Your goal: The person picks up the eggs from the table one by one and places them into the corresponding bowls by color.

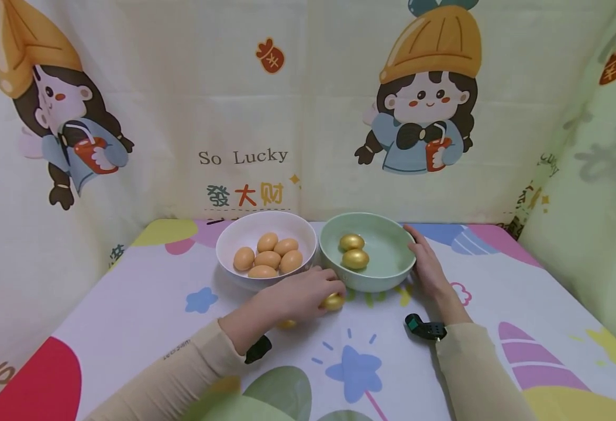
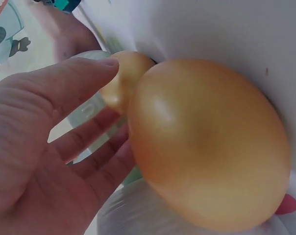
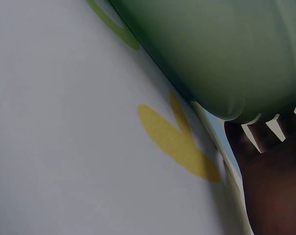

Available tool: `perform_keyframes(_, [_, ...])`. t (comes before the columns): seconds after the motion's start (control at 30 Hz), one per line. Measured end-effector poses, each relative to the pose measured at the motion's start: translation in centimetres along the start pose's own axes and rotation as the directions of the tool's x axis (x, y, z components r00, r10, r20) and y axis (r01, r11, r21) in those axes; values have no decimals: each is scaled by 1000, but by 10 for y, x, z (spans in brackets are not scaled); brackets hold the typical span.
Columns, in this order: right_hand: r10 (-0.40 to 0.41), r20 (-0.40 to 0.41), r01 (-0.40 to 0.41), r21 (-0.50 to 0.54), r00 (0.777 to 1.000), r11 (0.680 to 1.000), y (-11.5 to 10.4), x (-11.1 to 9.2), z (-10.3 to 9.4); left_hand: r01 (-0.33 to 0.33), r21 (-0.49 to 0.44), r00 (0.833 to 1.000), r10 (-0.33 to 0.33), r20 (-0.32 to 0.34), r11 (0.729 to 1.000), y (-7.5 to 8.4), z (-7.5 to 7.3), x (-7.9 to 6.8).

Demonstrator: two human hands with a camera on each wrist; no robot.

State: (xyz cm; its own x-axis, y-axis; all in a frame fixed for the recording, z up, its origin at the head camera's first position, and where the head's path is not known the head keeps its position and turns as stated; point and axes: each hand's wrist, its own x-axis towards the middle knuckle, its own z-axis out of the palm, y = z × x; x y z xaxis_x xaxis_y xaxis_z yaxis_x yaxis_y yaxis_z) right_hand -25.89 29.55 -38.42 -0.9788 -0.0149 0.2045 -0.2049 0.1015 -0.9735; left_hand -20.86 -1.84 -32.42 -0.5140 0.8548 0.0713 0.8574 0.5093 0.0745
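My left hand (image 1: pixel 305 292) is on the table in front of the bowls, its thumb and fingers about a golden egg (image 1: pixel 332 302). In the left wrist view, the thumb lies over that egg (image 2: pixel 128 78) with fingers on its other side. A second golden egg (image 2: pixel 207 142) looms close to that camera; my wrist partly hides it in the head view. My right hand (image 1: pixel 431 269) holds the right side of a green bowl (image 1: pixel 386 234), in which two golden eggs (image 1: pixel 355 258) lie. The right wrist view shows fingers (image 3: pixel 256 134) against the bowl's outside.
Left of the green bowl stands a white bowl (image 1: pixel 223 245) with several brown eggs (image 1: pixel 268 259) in it. A patterned cloth (image 1: pixel 181 333) covers the table. Printed curtains (image 1: pixel 329 117) hang behind and at both sides. A black wrist strap (image 1: pixel 426 328) is by my right wrist.
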Motion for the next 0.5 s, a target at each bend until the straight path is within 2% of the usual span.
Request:
perform_keyframes(0.27, [-1,-9,1,-12,1000,1000,-2,0,0,45,-14,998,-44,40,999,2,0,4])
perform_keyframes(0.5, [7,2,-7,-15,1000,1000,-1,0,0,40,-68,999,-37,34,997,4,3,3])
